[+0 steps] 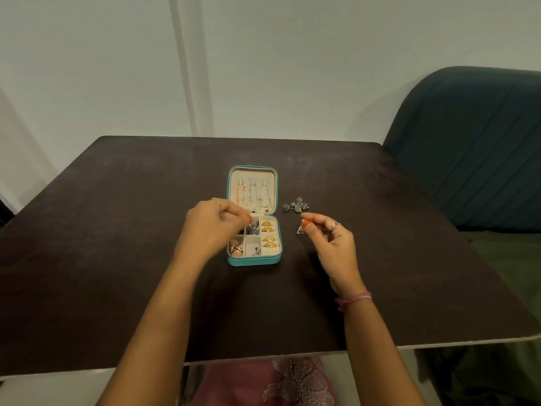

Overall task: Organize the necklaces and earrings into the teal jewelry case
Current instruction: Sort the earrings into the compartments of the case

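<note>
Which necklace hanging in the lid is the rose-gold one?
The leftmost necklace in the teal case lid; the other two chains beside it are silver.

This looks like a room in a home. A dark brown worktop (146, 230) stands against a plain pale wall (292, 68), with a dark blue upholstered chair (468, 156) just beside its right edge. Personal jewellery lies on the worktop in an open teal jewelry case (251, 260).
</note>
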A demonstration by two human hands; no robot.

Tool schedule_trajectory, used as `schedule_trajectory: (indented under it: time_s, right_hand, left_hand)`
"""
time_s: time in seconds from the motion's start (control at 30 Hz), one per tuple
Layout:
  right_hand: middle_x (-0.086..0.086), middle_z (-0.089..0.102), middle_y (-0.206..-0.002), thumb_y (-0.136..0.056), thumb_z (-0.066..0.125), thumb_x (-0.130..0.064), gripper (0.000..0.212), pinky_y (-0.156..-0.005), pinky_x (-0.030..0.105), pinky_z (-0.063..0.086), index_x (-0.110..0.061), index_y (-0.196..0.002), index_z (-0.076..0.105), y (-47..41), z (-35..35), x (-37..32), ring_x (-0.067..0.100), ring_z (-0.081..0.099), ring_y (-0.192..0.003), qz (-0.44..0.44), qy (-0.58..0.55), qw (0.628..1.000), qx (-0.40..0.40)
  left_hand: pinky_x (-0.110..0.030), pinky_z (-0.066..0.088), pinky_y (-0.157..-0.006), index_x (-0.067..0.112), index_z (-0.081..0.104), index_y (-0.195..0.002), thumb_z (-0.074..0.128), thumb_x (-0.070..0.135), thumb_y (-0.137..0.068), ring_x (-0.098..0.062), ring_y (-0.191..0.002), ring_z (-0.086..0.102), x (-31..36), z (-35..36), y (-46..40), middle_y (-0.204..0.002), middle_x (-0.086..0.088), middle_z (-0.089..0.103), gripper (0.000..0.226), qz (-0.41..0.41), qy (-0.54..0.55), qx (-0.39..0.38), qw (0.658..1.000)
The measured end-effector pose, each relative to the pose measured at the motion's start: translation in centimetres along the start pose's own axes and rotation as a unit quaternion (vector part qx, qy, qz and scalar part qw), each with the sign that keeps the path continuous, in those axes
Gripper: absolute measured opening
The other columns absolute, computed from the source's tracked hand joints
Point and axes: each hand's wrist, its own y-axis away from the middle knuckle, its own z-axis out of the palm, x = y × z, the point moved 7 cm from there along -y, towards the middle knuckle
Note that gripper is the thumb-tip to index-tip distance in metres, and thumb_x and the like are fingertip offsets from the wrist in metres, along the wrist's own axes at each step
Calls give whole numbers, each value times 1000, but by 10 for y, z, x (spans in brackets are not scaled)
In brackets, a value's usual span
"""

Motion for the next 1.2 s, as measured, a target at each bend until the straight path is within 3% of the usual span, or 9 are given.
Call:
schedule_trajectory:
  time_s: [0.13, 0.27, 0.47, 0.53, 0.63, 0.97, 1.03, 1.1, 1.2]
  right_hand:
    - [-5, 72, -94, -91, 60, -9, 19, -75, 13, 51, -14, -108, 67, 4, 9, -2, 1, 67, -86, 16, -33, 999, -21]
    - [-5, 71, -97, -92, 59, -11, 16, -78, 19, 54, -19, -103, 67, 13, 37, -4, 5, 68, -92, 18, 24, 994, -106]
    - [-12, 69, -84, -89, 62, -30, 9, -87, 37, 52, -39, -91, 64, 11, 67, -5, 7, 64, -88, -9, 214, 971, -106]
    - [-20, 64, -85, -92, 58, -34, 9, -90, 33, 37, -39, -94, 65, 11, 76, -7, 7, 58, -98, -9, 296, 948, -116]
    - [-18, 65, -103, -95, 51, -35, 17, -79, 30, 21, -37, -104, 66, 12, 84, -11, 6, 47, -105, -23, 403, 909, -103]
    - [-9, 67, -99, -96, 47, -36, 24, -76, 33, 17, -33, -103, 70, 13, 95, -22, 15, 48, -102, -59, 544, 833, -87]
    - [-10, 67, -102, -96, 50, -36, 22, -79, 32, 24, -34, -106, 69, 11, 94, -18, 14, 50, -104, -39, 523, 846, -99]
    - [-10, 69, -102, -93, 57, -34, 18, -86, 32, 40, -33, -104, 71, 10, 89, -13, 12, 57, -102, -10, 446, 889, -102]
    - [-9, 72, -89, -86, 66, -27, 12, -79, 31, 56, -26, -94, 75, 6, 67, -15, 5, 66, -85, -3, 306, 951, -40]
  left_hand:
    - [-21, 47, -62, 19, 68, -92, 66, 19, -87, -5, -71, 59, -32, -17, -4, -83, 4, 69, 6, -12, 195, 134, 972]
    - [-19, 49, -60, 14, 67, -98, 64, 15, -88, -4, -65, 57, -65, -8, -9, -88, 0, 71, 10, -61, 308, 173, 934]
    - [-23, 50, -65, 13, 67, -98, 65, 15, -87, -7, -68, 57, -80, 0, -18, -90, -4, 72, 11, -75, 327, 167, 927]
    - [-23, 49, -64, 12, 67, -98, 65, 15, -87, -7, -67, 56, -81, 0, -19, -90, -5, 71, 11, -72, 337, 166, 924]
    - [-23, 49, -64, 12, 67, -98, 65, 14, -87, -6, -66, 56, -83, 0, -20, -91, -4, 72, 11, -75, 348, 167, 919]
    - [-22, 49, -62, 14, 67, -98, 65, 14, -87, -5, -65, 57, -83, 2, -22, -88, -3, 72, 11, -71, 337, 164, 924]
    - [-21, 49, -62, 13, 67, -98, 65, 14, -87, -4, -65, 57, -83, 2, -21, -89, -3, 72, 11, -70, 336, 164, 925]
    - [-21, 49, -62, 13, 67, -99, 64, 14, -88, -4, -66, 57, -82, 1, -20, -89, -2, 72, 11, -69, 336, 163, 925]
    - [-22, 49, -64, 13, 67, -100, 64, 14, -88, -5, -67, 57, -82, 1, -18, -90, -2, 71, 12, -71, 337, 165, 924]
